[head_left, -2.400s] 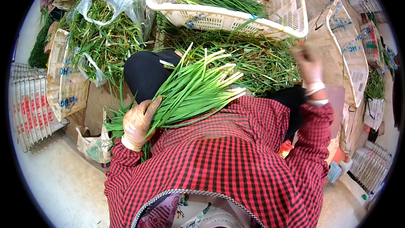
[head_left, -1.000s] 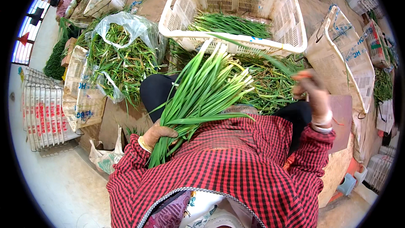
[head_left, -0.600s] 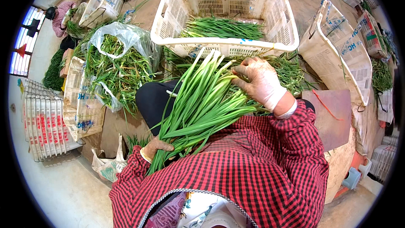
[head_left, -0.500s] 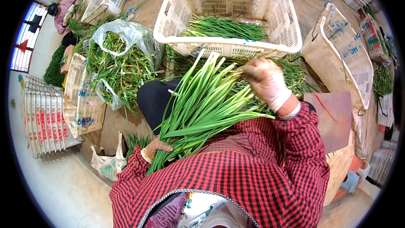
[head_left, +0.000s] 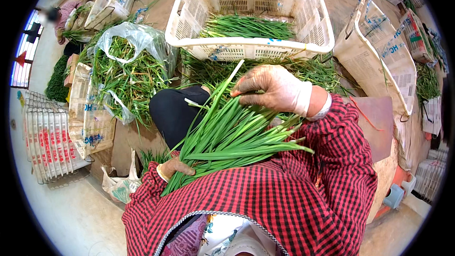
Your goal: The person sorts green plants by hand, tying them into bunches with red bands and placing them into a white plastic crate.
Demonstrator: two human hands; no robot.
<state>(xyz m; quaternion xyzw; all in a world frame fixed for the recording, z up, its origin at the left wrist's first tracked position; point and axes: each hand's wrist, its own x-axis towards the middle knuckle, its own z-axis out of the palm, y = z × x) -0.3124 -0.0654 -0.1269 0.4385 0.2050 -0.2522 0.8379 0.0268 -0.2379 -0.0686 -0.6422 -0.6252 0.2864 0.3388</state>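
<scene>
A loose bundle of green garlic chives (head_left: 227,137) lies slantwise across my lap, leaf tips toward the lower left and pale stem ends toward the upper right. Around the leafy end, my left hand (head_left: 175,167) is closed and keeps the bundle in place. Over the upper stems bends my right hand (head_left: 277,87), in a pale wrist covering, with thumb and fingers pinching stalks at the bundle's left side. One pale stalk sticks up past those fingertips. The right palm hides some of the stem ends.
Ahead stands a white plastic crate (head_left: 251,42) with chives on its bottom. Loose trimmings (head_left: 213,71) lie in front of it. A clear plastic bag (head_left: 130,42) of trimmings is at the left, another crate (head_left: 379,52) at the right. A person (head_left: 66,14) is at far left.
My right hand has moved left and slightly down, from the stem ends onto the upper stalks. Its fingers have closed on stalks there. The left hand keeps its hold.
</scene>
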